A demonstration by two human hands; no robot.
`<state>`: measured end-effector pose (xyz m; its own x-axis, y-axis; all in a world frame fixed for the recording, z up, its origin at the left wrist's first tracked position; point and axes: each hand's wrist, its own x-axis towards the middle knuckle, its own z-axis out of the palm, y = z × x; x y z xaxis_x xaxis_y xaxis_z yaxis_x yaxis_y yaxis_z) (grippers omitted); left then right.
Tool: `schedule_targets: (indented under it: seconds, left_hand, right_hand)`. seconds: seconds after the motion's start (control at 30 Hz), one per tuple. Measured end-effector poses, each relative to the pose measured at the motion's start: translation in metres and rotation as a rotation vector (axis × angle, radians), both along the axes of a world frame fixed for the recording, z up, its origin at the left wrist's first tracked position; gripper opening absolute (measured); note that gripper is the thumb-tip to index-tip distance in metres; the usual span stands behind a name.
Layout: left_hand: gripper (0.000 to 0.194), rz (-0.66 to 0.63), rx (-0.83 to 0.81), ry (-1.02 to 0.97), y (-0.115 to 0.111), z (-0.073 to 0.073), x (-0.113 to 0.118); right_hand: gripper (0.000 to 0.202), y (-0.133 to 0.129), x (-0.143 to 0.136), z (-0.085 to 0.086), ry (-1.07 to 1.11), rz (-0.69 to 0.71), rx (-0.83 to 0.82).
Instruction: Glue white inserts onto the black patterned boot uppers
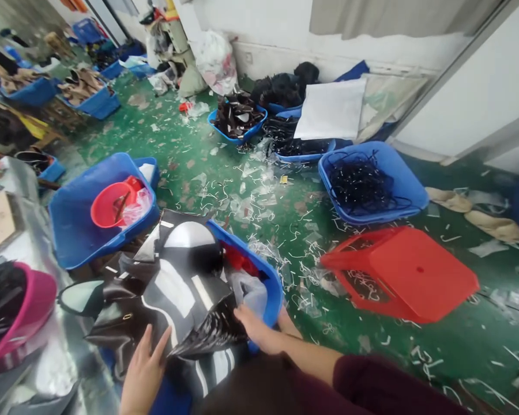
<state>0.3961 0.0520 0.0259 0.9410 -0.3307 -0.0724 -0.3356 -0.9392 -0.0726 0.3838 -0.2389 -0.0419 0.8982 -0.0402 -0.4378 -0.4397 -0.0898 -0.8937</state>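
A pile of glossy dark leather-like pieces (pixel 173 294), some with pale patches and strips, lies over a blue basket (pixel 273 282) in front of me. My left hand (pixel 145 366) is at the pile's near left edge, its visible fingers spread apart and empty. At the right end, my right hand (pixel 257 329) has its fingers closed on the edge of a fanned stack of dark pieces (pixel 218 325); its fingertips are partly hidden. A clear plastic bag (pixel 249 293) and something red sit inside the basket beside that hand.
A blue tub (pixel 71 216) with a red bowl (pixel 106 202) stands beyond the pile. At left is a pink basin (pixel 37 311). To the right, a red stool (pixel 406 274) lies tipped near a blue tub of black cords (pixel 384 167). Scraps litter the green floor (pixel 190 178).
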Motion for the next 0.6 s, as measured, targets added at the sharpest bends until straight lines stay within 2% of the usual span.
schedule_targets:
  seconds: [0.07,0.13,0.23,0.27,0.33,0.47,0.6]
  left_hand:
    - [0.04,0.041,-0.021,0.055,0.008,-0.001,-0.004]
    - [0.043,0.089,-0.044,0.09,0.009,-0.003,-0.007]
    - [0.047,0.158,-0.055,0.11,0.003,-0.008,-0.011]
    - [0.047,0.177,-0.049,0.118,0.001,-0.009,-0.012]
    - [0.046,0.215,-0.032,0.143,0.001,-0.01,-0.013]
    - [0.052,0.281,-0.048,0.184,0.007,-0.007,-0.012]
    - [0.056,0.311,-0.074,0.251,0.011,-0.005,-0.011]
  right_hand:
    - [0.028,0.002,0.003,0.001,0.015,0.003,0.01]
    - [0.024,-0.003,0.012,-0.002,0.017,-0.04,-0.048]
    - [0.046,-0.012,0.026,-0.01,0.106,-0.08,-0.167]
    - [0.047,-0.012,0.029,-0.011,0.145,-0.055,-0.167]
    - [0.035,-0.004,0.028,-0.012,0.173,0.066,-0.079]
    - [0.014,0.024,0.017,-0.004,0.09,0.352,0.103]
    - [0.014,0.029,0.014,0.002,0.083,0.425,0.09]
